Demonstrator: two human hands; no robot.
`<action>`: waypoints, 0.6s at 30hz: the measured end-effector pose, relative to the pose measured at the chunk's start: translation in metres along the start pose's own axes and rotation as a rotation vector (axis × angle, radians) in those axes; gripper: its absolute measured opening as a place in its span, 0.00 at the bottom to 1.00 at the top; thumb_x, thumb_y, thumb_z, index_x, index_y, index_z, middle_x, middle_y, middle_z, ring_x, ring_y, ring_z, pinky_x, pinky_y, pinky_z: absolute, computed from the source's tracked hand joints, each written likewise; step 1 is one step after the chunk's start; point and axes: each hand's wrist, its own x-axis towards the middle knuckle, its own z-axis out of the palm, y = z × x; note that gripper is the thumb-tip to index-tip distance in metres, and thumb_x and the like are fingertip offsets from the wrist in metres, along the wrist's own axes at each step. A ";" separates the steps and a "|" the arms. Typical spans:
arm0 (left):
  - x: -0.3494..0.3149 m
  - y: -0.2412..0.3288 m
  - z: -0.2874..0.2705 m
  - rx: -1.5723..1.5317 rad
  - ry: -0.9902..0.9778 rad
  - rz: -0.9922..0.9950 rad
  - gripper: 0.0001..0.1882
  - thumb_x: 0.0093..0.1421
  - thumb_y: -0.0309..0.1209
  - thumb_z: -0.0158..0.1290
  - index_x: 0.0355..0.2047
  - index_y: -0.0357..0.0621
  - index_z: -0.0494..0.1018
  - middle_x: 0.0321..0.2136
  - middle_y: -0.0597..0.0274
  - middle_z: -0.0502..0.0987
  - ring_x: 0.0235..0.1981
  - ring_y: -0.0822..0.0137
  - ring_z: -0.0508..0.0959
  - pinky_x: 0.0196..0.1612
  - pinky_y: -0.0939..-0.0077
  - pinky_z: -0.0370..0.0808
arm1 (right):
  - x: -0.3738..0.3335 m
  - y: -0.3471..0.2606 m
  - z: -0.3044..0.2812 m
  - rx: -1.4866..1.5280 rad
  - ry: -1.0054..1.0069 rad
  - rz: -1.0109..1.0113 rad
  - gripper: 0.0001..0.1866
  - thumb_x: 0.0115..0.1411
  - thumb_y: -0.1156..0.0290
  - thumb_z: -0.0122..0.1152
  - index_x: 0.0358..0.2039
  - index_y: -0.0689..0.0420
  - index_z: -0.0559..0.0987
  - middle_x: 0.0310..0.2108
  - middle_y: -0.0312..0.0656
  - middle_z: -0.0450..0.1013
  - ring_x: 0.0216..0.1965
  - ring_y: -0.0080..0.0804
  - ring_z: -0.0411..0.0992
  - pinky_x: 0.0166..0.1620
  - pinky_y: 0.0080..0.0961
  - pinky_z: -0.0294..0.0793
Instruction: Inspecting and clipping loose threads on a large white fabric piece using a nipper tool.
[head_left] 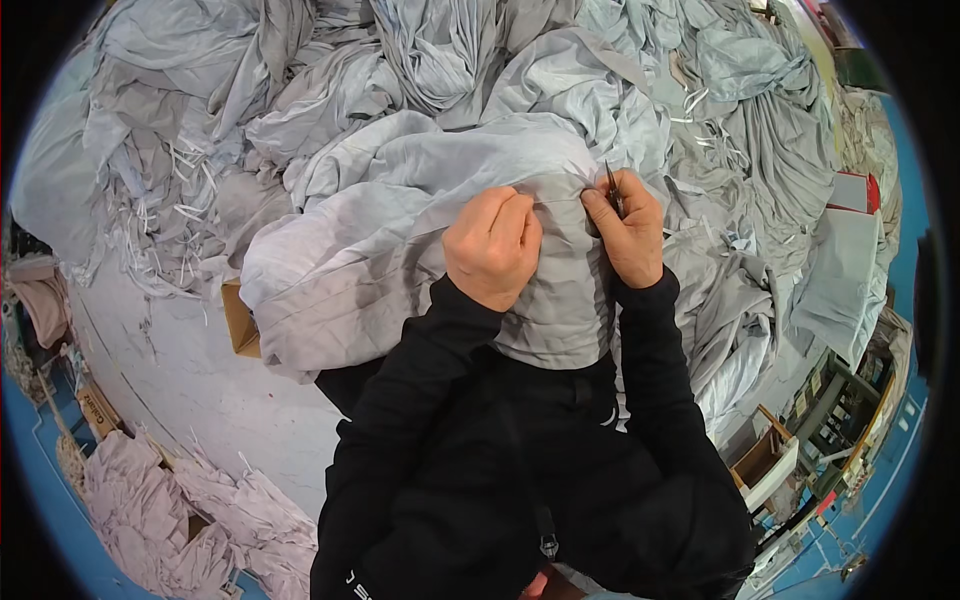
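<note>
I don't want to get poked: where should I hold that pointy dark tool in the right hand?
Probably hold the dark tool by its lower end, coming from the near side. Its narrow tip points forward, so that should keep you behind the point. The right hand hides that end's exact shape.

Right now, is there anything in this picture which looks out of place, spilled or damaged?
Nothing looks spilled or clearly damaged. One slightly odd thing: a brown cardboard piece juts out at the left of the grey cloth, which seems to cover the rest, so it looks half buried.
</note>
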 end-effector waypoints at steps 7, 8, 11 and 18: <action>-0.004 -0.008 -0.003 -0.276 0.010 -0.275 0.08 0.48 0.14 0.58 0.28 0.38 0.73 0.28 0.57 0.77 0.25 0.58 0.78 0.27 0.72 0.76 | 0.001 0.002 -0.001 -0.012 0.013 -0.024 0.06 0.64 0.74 0.62 0.33 0.59 0.73 0.26 0.24 0.65 0.26 0.10 0.58 0.29 0.12 0.58; -0.005 -0.009 -0.004 -0.353 0.018 -0.358 0.08 0.48 0.14 0.58 0.28 0.38 0.73 0.28 0.57 0.78 0.24 0.59 0.78 0.26 0.73 0.75 | 0.001 0.003 -0.001 0.007 0.009 -0.017 0.06 0.64 0.74 0.62 0.33 0.58 0.73 0.26 0.24 0.65 0.26 0.10 0.58 0.29 0.12 0.58; -0.002 -0.010 -0.005 -0.293 -0.009 -0.258 0.09 0.49 0.14 0.59 0.28 0.38 0.73 0.29 0.58 0.78 0.24 0.60 0.78 0.26 0.72 0.75 | 0.001 0.003 0.000 -0.027 0.023 -0.025 0.06 0.64 0.74 0.62 0.34 0.58 0.73 0.26 0.24 0.65 0.26 0.10 0.59 0.29 0.12 0.58; 0.002 -0.009 -0.005 -0.199 -0.040 -0.128 0.09 0.49 0.14 0.60 0.30 0.37 0.75 0.30 0.58 0.79 0.23 0.66 0.78 0.27 0.77 0.75 | 0.002 0.001 0.001 -0.043 0.019 -0.025 0.05 0.64 0.74 0.62 0.34 0.58 0.74 0.25 0.24 0.65 0.26 0.10 0.59 0.29 0.12 0.59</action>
